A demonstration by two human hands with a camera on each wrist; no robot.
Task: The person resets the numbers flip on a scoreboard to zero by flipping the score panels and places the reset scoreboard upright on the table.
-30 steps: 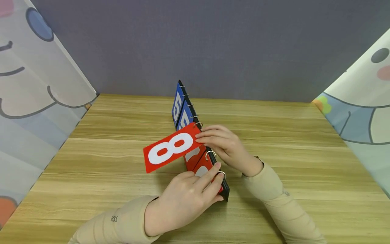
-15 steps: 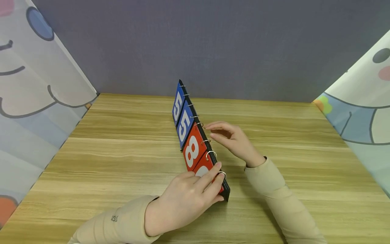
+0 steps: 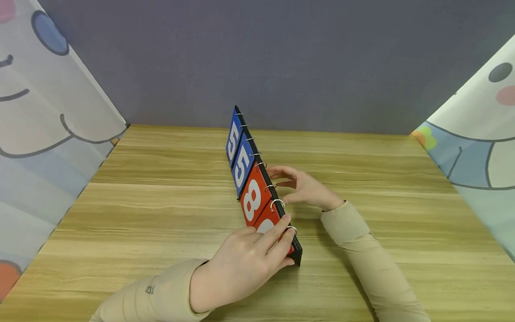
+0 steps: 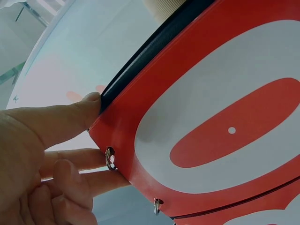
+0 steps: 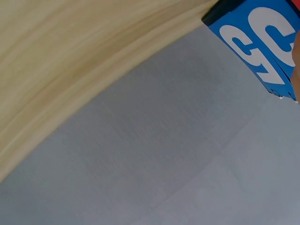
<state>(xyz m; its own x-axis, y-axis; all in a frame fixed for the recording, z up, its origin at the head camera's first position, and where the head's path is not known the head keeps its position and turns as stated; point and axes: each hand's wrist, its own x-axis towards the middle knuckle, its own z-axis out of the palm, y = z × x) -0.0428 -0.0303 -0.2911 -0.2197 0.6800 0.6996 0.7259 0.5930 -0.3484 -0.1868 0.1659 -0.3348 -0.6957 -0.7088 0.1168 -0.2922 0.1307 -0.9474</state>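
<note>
A tabletop flip scoreboard [image 3: 261, 172] stands on the table, its row of metal rings running along the top. Two blue cards [image 3: 242, 165] reading 5 hang at its far end. Nearer are a red card [image 3: 254, 197] reading 8 and a red 0 card [image 4: 154, 164], partly covered in the head view. My left hand [image 3: 247, 264] grips the near end, thumb at the end edge, fingers over the top by a ring [image 4: 109, 158]. My right hand [image 3: 303, 190] is behind the board on its right side, fingers loosely bent; their tips are partly hidden by the board.
The scoreboard stands on a wood-grain table [image 3: 161, 201]. A grey panel [image 3: 257, 67] rises behind the far edge. Cartoon-printed panels [image 3: 72, 112] flank the table on both sides.
The red 8 card, raised by my right hand a second ago, now hangs flat against the board. My right hand let it go and moved behind the board. My left hand stayed put.
</note>
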